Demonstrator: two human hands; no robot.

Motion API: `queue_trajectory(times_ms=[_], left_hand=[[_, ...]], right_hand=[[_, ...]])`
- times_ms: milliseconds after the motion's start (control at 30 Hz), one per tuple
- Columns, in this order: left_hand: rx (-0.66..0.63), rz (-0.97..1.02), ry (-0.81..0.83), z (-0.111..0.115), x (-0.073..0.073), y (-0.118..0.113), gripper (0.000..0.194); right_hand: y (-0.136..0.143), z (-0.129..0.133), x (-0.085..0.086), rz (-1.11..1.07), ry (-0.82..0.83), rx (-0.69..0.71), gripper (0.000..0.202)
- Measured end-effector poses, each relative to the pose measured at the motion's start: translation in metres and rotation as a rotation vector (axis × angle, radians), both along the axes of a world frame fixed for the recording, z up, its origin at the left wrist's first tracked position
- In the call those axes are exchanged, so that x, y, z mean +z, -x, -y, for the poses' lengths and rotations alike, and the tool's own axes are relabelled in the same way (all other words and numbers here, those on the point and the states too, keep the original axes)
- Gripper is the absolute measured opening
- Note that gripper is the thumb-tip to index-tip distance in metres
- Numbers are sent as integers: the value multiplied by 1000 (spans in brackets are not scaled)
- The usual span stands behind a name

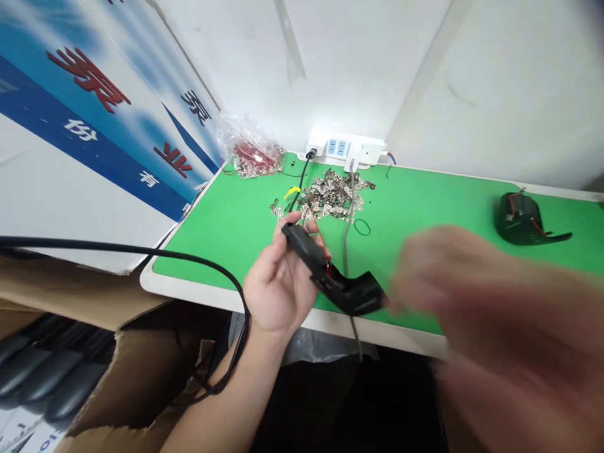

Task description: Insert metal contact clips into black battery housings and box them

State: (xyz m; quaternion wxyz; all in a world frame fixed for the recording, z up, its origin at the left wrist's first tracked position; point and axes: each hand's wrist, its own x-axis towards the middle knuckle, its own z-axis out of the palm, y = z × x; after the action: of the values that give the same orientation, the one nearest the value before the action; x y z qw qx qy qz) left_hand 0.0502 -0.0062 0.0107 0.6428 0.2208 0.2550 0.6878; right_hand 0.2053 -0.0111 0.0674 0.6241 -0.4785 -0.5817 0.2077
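My left hand point(283, 283) holds a black curved plastic housing point(346, 289) over the front of the green table, with thumb and fingers around its upper end. Thin red wires stick out near the middle of the housing. At the right, my right hand point(472, 302) is close to the camera and smeared by motion, near the lower end of the housing. Whether it touches that end or holds anything cannot be made out. Behind the left hand lies a pile of small metal pieces point(333, 194).
A white power strip point(372, 150) with plugged-in cords stands at the wall. A clear bag of red wires point(255, 154) lies back left. Another black housing point(519, 217) rests at the right. A black cable point(202, 259) crosses my left forearm. Cardboard box point(141, 358) below left.
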Motion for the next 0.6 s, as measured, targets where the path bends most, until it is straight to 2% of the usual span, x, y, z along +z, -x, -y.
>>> queue_trajectory(times_ms=[33,100,133,167,233,300,367,467,533,600], left_hand=[[-7,14,4,0,0,1,24],[-7,35,1,0,1,3,31],[-6,43,-5,0,1,4,38],[-8,47,-13,0,2,4,45],[-20,39,-39,-1,2,4,54],[-21,5,-84,-2,-1,2,59],[32,-70,-161,-4,-6,-3,61],[66,-247,-258,-7,-15,-9,48],[28,-346,-269,-8,-19,-10,37],[7,-389,-234,-10,-21,-9,34]], right_hand=[[-4,-1,0,130,17,186,4],[-8,-6,-4,409,75,518,23],[-9,-8,-7,498,108,602,27],[-8,-11,-10,533,144,625,26],[-7,-17,-15,437,223,607,21],[-4,-22,-18,229,298,624,27],[-1,-26,-22,-18,359,656,35],[6,-30,-30,-271,387,732,40],[9,-32,-34,-309,384,775,40],[10,-34,-36,-255,346,770,35]])
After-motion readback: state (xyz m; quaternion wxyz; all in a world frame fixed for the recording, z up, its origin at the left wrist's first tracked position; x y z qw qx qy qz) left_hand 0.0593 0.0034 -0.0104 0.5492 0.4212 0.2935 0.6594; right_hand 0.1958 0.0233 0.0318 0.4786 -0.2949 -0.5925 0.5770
